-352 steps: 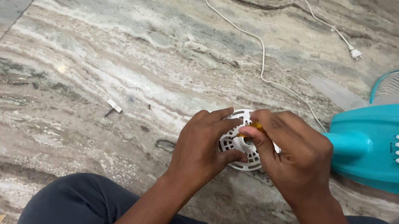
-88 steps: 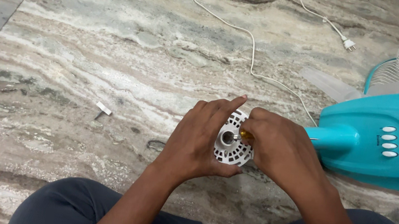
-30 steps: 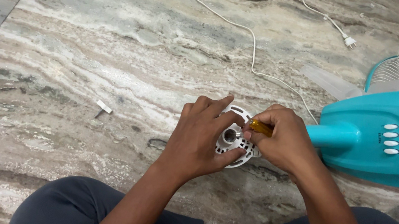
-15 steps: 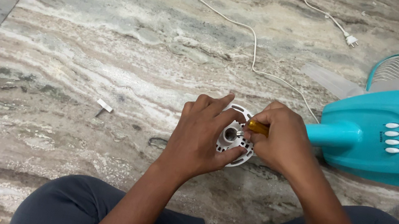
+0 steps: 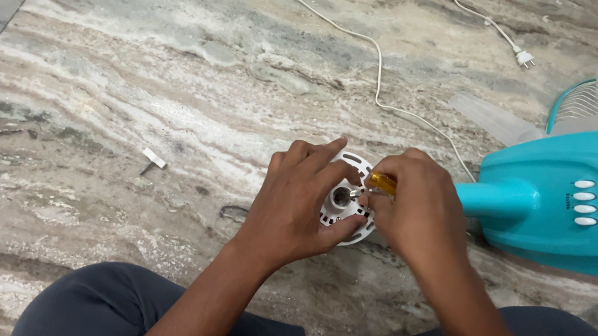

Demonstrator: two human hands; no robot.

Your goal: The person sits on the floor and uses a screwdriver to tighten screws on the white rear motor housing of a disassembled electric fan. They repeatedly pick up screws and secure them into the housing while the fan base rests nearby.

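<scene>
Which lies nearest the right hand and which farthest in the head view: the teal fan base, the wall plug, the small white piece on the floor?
1. Teal fan base, just right of the right hand.
2. Wall plug, far up, right.
3. Small white piece, far left.

white disc [image 5: 346,211], yellow screwdriver [image 5: 382,183], turquoise fan base [image 5: 571,208]

Illumination is even, soft and moderately bright, with no distinct source visible. The marble floor [image 5: 175,59] shows a mild sheen but no hard glare. Shadows are faint: a thin dark band lies under the left hand [image 5: 302,199] and right hand [image 5: 416,210], and beneath the turquoise fan base [image 5: 571,204]. Focus is sharp at centre; fine detail softens slightly toward the frame edges. No marked edge distortion.
</scene>
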